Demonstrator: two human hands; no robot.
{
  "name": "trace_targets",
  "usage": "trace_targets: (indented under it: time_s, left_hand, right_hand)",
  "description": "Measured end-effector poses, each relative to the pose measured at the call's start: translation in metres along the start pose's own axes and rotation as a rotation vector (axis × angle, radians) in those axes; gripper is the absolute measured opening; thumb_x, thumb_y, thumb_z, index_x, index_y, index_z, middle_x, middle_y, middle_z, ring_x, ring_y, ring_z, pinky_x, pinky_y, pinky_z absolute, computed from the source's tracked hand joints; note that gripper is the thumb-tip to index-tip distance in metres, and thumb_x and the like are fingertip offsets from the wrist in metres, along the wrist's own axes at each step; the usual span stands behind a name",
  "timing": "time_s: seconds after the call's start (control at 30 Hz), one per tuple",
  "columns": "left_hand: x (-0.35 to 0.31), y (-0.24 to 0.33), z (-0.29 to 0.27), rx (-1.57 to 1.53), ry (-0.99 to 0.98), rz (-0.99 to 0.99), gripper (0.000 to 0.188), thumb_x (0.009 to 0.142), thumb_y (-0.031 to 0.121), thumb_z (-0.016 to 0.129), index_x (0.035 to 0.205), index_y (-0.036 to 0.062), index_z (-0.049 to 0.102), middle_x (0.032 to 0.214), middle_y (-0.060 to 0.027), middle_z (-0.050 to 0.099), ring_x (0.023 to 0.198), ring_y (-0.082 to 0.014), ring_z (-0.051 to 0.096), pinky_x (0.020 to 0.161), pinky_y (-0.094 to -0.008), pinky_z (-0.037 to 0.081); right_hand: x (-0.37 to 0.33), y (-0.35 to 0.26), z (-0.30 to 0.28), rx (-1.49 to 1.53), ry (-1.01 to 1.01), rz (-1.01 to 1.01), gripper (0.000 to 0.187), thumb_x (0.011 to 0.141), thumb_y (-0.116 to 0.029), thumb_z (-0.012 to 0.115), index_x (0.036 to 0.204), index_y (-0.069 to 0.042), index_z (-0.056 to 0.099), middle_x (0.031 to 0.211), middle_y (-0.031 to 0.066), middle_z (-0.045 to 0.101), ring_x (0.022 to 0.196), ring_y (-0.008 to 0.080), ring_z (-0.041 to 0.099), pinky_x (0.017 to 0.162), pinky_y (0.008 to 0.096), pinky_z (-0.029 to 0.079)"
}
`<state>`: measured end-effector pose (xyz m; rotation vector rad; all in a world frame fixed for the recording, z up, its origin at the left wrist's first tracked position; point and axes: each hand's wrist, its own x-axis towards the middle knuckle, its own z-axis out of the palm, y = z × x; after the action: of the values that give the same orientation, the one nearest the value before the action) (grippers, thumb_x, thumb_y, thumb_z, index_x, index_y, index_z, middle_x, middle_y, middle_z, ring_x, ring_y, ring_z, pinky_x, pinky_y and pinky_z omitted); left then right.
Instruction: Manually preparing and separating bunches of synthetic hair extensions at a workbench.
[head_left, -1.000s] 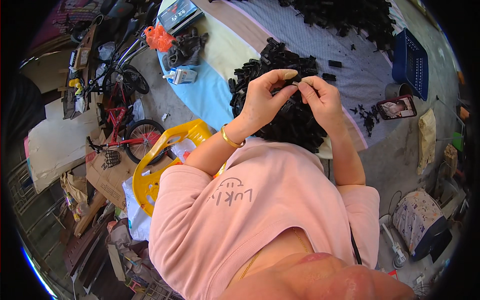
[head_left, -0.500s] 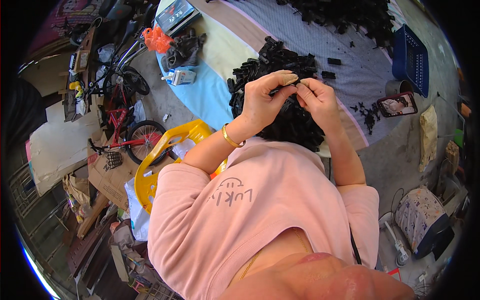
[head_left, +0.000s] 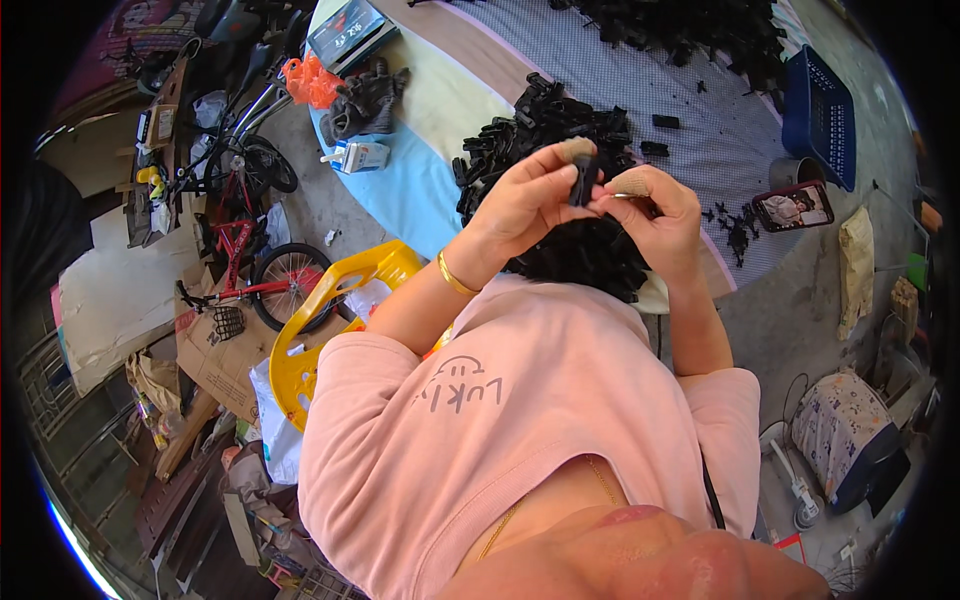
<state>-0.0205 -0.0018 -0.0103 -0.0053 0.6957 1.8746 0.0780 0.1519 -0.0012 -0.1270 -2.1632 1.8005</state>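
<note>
Pinched upright between the thumb and fingers of my left hand (head_left: 530,197) is a small black plastic part (head_left: 583,182). My right hand (head_left: 660,222) is closed on a thin, shiny metal tool (head_left: 628,195) whose exact kind is too small to make out. Its tip meets the fingers of the left hand beside the part. Tan coverings wrap some fingertips on both hands. Below and behind the hands lies a heap of similar black plastic parts (head_left: 505,150), partly hidden by them.
A cloth-covered table (head_left: 440,75) carries a larger black heap (head_left: 690,30), small black scraps (head_left: 738,235), a phone (head_left: 793,208), a blue basket (head_left: 820,120), dark gloves (head_left: 365,100) and an orange bag (head_left: 312,80). A yellow chair (head_left: 290,360) and red bicycle (head_left: 235,245) stand left.
The hands have shifted slightly apart and turned. The black part now stands upright in my left fingers, and the metal tool shows in my right hand.
</note>
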Motion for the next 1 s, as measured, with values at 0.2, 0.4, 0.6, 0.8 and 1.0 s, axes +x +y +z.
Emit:
trace_targets:
  time_s: [0.2, 0.4, 0.6, 0.8, 1.0]
  left_hand:
    - [-0.002, -0.001, -0.002, -0.026, -0.059, -0.093, 0.035, 0.089, 0.009, 0.048, 0.124, 0.0046, 0.042, 0.106, -0.0096, 0.057, 0.092, -0.0202, 0.060, 0.080, -0.0330, 0.052]
    - [-0.002, -0.004, 0.000, 0.124, -0.040, -0.018, 0.037, 0.089, 0.010, 0.047, 0.125, 0.0047, 0.040, 0.109, -0.0097, 0.055, 0.095, -0.0192, 0.059, 0.081, -0.0332, 0.051]
    - [-0.010, -0.007, 0.021, 0.703, -0.081, 0.116, 0.042, 0.087, 0.001, 0.046, 0.128, 0.0006, 0.036, 0.115, -0.0085, 0.051, 0.099, -0.0154, 0.055, 0.085, -0.0297, 0.048]
    - [-0.007, -0.010, 0.013, 0.801, 0.050, 0.194, 0.034, 0.084, -0.004, 0.050, 0.117, -0.0002, 0.042, 0.113, -0.0085, 0.051, 0.097, -0.0139, 0.055, 0.084, -0.0267, 0.048]
    - [-0.006, -0.008, 0.015, 0.838, 0.066, 0.234, 0.029, 0.083, -0.005, 0.052, 0.111, 0.0002, 0.044, 0.107, -0.0092, 0.054, 0.094, -0.0124, 0.055, 0.081, -0.0254, 0.048]
  right_hand:
    - [0.003, -0.014, -0.011, 0.290, -0.056, 0.127, 0.011, 0.071, 0.007, 0.063, 0.078, 0.001, 0.058, 0.073, 0.0009, 0.056, 0.062, 0.0032, 0.048, 0.053, 0.0153, 0.036]
    - [-0.001, -0.007, -0.011, 0.078, -0.121, -0.044, 0.015, 0.072, 0.006, 0.065, 0.083, 0.002, 0.057, 0.075, 0.0012, 0.056, 0.060, 0.0034, 0.047, 0.052, 0.0152, 0.036]
    - [0.000, 0.006, 0.002, 0.229, 0.026, 0.317, 0.018, 0.075, 0.002, 0.067, 0.090, 0.000, 0.057, 0.076, 0.0003, 0.057, 0.066, 0.0063, 0.055, 0.059, 0.0178, 0.047]
    - [-0.002, 0.008, 0.004, 0.381, -0.065, 0.413, 0.014, 0.087, -0.012, 0.055, 0.095, -0.001, 0.058, 0.071, -0.0016, 0.054, 0.053, 0.0008, 0.042, 0.046, 0.0142, 0.032]
    - [-0.005, 0.007, 0.004, 0.305, -0.090, 0.407, 0.019, 0.090, -0.015, 0.050, 0.098, 0.000, 0.059, 0.064, -0.0024, 0.052, 0.049, -0.0001, 0.035, 0.042, 0.0151, 0.026]
